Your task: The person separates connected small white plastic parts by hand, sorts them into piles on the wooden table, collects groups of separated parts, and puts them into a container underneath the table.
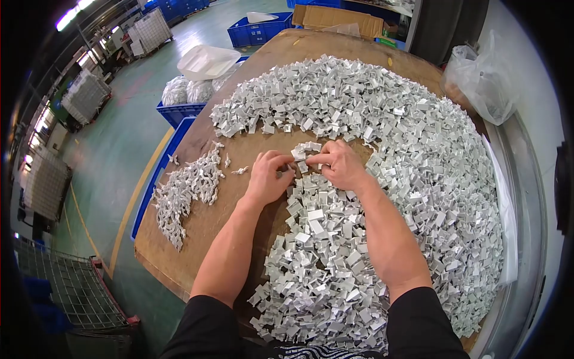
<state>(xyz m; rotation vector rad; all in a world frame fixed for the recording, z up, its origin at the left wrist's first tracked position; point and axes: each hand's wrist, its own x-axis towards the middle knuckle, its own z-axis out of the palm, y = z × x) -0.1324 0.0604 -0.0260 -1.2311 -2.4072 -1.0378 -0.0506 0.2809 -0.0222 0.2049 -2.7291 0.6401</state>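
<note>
My left hand (272, 177) is over the brown tabletop with thumb and fingertips pinched together; whatever lies between them is too small to make out. Opposite it, my right hand (344, 166) has its index finger stretched out against a small cluster of silvery metal pieces (307, 147), the other fingers partly curled. The two hands' fingertips are close together at this cluster. Just below them spreads a heap of flat, blocky metal pieces (317, 239). To the left of my left hand lies a separate pile of thin, branching metal bits (190, 188).
A larger bank of the same pieces (430, 167) curves around the back and right of the table (239, 157). Blue crates (257, 31) stand on the floor beyond, one near a white scoop-like container (206, 61). A clear plastic bag (487, 84) sits by the right wall.
</note>
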